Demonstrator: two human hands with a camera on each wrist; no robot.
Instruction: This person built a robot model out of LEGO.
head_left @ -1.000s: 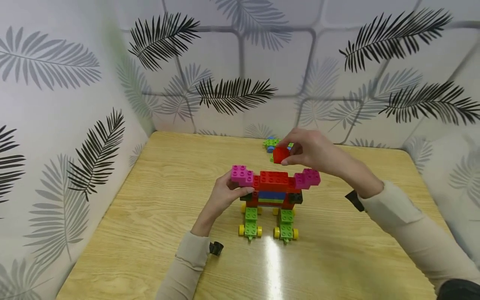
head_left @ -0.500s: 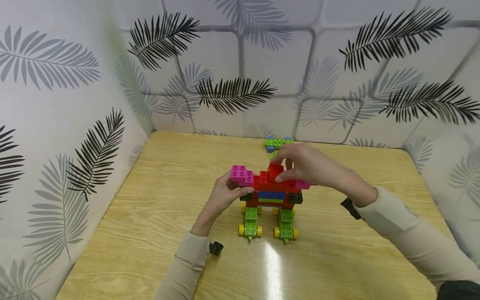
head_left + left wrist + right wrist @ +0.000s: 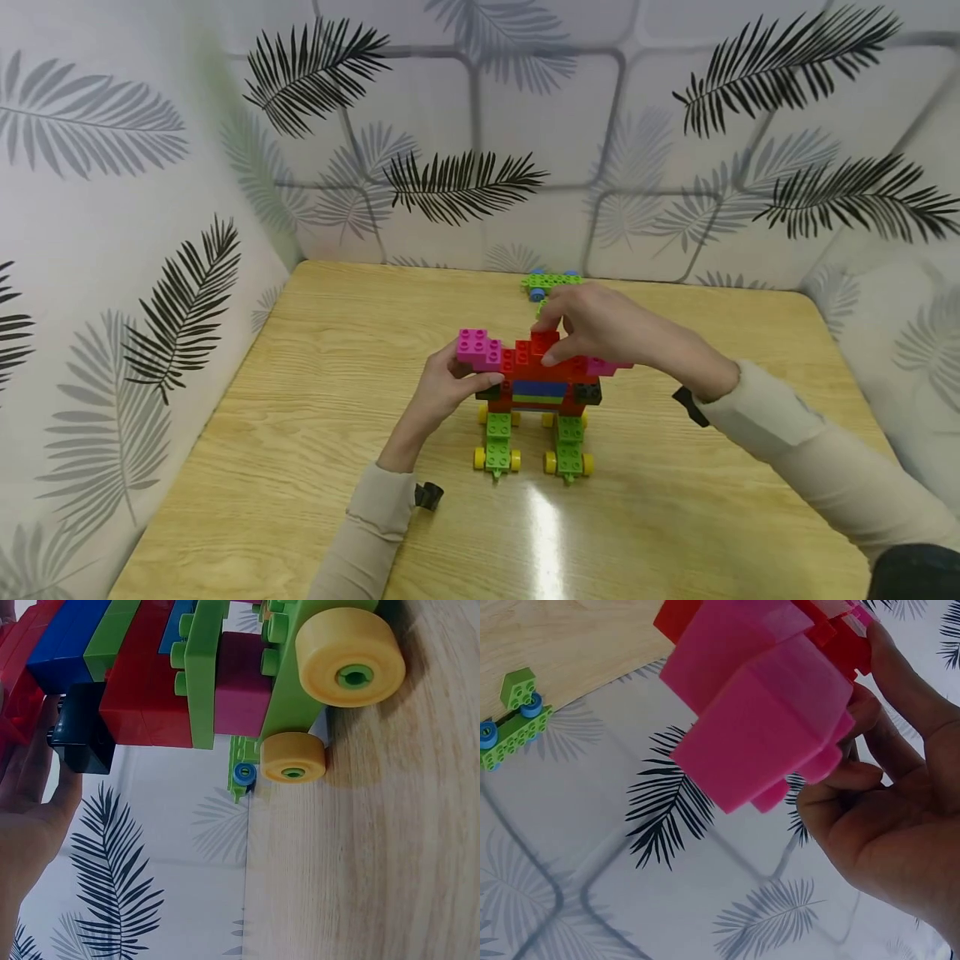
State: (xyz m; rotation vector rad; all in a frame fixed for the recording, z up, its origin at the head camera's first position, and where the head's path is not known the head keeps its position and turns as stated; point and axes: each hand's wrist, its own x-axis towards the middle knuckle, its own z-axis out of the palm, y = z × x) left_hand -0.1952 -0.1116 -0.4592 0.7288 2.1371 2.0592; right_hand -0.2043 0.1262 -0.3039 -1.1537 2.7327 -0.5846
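Note:
A toy brick structure (image 3: 538,388) stands on several green wheeled bases (image 3: 498,450) with yellow wheels (image 3: 352,656). Pink bricks (image 3: 478,346) jut out at its upper left, and more pink bricks (image 3: 757,727) at its upper right. My left hand (image 3: 435,392) grips the upper left side, thumb in front below the pink bricks. Near that hand a black brick (image 3: 84,727) sticks out. Between thumb and fingers, my right hand (image 3: 611,327) pinches a small red brick (image 3: 544,340) at the top middle of the structure. Whether that brick is pressed fully down I cannot tell.
Behind the structure, near the wooden table's (image 3: 360,333) back edge, stands a green wheeled base (image 3: 555,282) with blue wheels. A green brick (image 3: 517,688) is beside it. Leaf-patterned walls (image 3: 450,108) rise at the back and sides.
My right hand has come down from above and brought the red brick onto the top of the structure. The left hand keeps its grip on the left side. The head view has shifted slightly.

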